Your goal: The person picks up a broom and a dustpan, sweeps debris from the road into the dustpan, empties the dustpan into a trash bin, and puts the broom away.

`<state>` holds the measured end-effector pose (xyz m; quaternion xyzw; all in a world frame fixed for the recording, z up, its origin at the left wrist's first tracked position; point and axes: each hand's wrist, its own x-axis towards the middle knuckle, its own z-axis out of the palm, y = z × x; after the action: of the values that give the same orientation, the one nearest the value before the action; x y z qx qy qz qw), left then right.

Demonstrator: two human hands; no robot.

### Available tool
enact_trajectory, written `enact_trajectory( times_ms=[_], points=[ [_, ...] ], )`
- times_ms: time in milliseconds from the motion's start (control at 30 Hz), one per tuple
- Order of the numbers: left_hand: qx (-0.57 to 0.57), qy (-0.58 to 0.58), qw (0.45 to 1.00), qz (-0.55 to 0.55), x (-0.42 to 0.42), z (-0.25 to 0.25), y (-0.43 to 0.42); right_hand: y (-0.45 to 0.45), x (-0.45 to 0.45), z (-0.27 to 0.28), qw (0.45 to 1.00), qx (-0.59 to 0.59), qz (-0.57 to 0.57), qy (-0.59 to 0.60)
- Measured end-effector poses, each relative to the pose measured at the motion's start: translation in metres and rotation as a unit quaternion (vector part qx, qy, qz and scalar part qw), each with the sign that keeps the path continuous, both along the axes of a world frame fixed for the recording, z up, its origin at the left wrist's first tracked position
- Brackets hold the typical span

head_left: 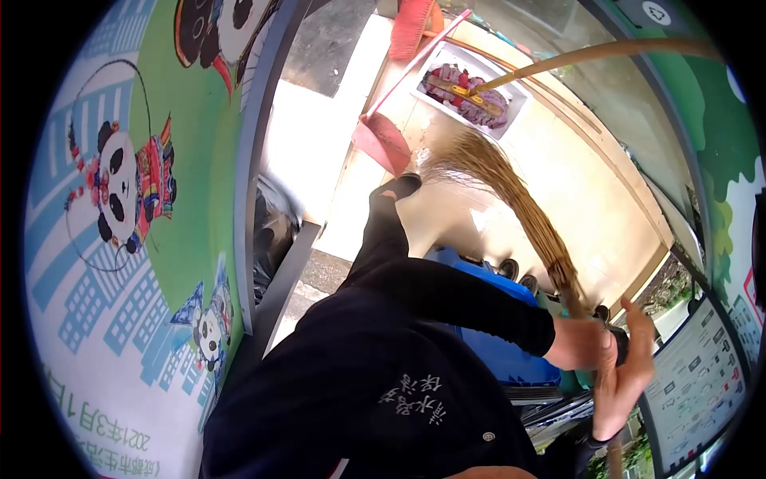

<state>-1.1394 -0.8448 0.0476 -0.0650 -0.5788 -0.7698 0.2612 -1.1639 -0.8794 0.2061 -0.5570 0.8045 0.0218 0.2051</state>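
A straw broom (pixel 519 195) slants across the floor, its brush end fanned out near my shoe (pixel 408 185). My left hand (pixel 581 343), at the end of a black sleeve, is closed at the broom's upper end, its fingers partly hidden. Just beyond it, my right hand (pixel 626 379) has its fingers and thumb apart, beside the left hand. A small dark object (pixel 618 343) shows between the right thumb and fingers; I cannot tell what it is. A red dustpan (pixel 381 144) with a long pink handle stands in front of my foot.
A white tub (pixel 517 104) holds a mop head (pixel 483 110) with a yellow clamp. A red broom head (pixel 411 30) leans at the back. Blue bins (pixel 511 355) stand beside me. A panda-printed panel (pixel 191 160) borders the left, and a green-framed board (pixel 694 383) the right.
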Motion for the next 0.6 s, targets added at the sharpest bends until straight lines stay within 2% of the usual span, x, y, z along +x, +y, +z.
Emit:
enact_trajectory(
  times_ms=[33, 67, 100, 133, 167, 200, 233, 267, 300, 333, 367, 400, 433, 467, 500, 533, 600],
  points=[
    [-0.130, -0.004, 0.990, 0.054, -0.016, -0.014, 0.037, 0.037, -0.017, -0.012, 0.997, 0.053, -0.028, 0.049],
    [0.085, -0.022, 0.989, -0.119, -0.019, -0.021, 0.051, 0.054, -0.020, -0.015, 0.987, 0.151, -0.036, 0.035],
    [0.170, 0.073, 0.982, 0.031, -0.028, -0.028, 0.079, 0.091, -0.034, -0.028, 0.978, 0.193, -0.072, 0.037],
    [-0.062, 0.028, 0.997, 0.042, -0.031, -0.044, 0.091, 0.116, -0.040, -0.041, 0.980, 0.169, -0.103, 0.035],
    [-0.285, -0.016, 0.957, 0.045, -0.033, -0.056, 0.107, 0.137, -0.048, -0.052, 0.972, 0.191, -0.127, 0.045],
    [-0.276, -0.044, 0.958, 0.062, -0.039, -0.073, 0.135, 0.158, -0.058, -0.068, 0.966, 0.210, -0.152, 0.017],
    [-0.269, -0.069, 0.957, 0.081, -0.031, -0.069, 0.122, 0.158, -0.056, -0.074, 0.958, 0.225, -0.178, -0.008],
    [-0.218, -0.019, 0.974, -0.050, -0.018, -0.076, 0.100, 0.154, -0.055, -0.075, 0.874, 0.284, -0.386, -0.077],
    [-0.266, -0.073, 0.961, 0.003, -0.013, -0.090, 0.111, 0.178, -0.070, -0.085, 0.849, 0.254, -0.446, -0.122],
    [-0.185, -0.057, 0.977, 0.091, 0.004, -0.110, 0.098, 0.194, -0.078, -0.089, 0.834, 0.258, -0.473, -0.122],
    [-0.073, -0.075, 0.987, 0.121, 0.018, -0.130, 0.076, 0.207, -0.085, -0.095, 0.817, 0.261, -0.499, -0.123],
    [-0.059, -0.157, 0.984, 0.068, 0.045, -0.166, 0.043, 0.222, -0.094, -0.101, 0.821, 0.294, -0.479, -0.095],
    [-0.035, -0.270, 0.958, 0.084, 0.070, -0.215, 0.017, 0.245, -0.108, -0.109, 0.853, 0.332, -0.395, -0.076],
    [-0.003, -0.378, 0.921, 0.093, 0.095, -0.265, -0.009, 0.261, -0.114, -0.114, 0.863, 0.340, -0.368, -0.057],
    [-0.069, -0.422, 0.867, 0.257, 0.113, -0.357, -0.002, 0.270, -0.117, -0.122, 0.873, 0.348, -0.339, -0.036],
    [-0.141, -0.501, 0.797, 0.306, 0.139, -0.407, -0.042, 0.270, -0.116, -0.132, 0.864, 0.347, -0.363, -0.019],
    [-0.223, -0.529, 0.734, 0.363, 0.176, -0.489, -0.116, 0.276, -0.119, -0.150, 0.872, 0.374, -0.314, 0.027]
  ],
)
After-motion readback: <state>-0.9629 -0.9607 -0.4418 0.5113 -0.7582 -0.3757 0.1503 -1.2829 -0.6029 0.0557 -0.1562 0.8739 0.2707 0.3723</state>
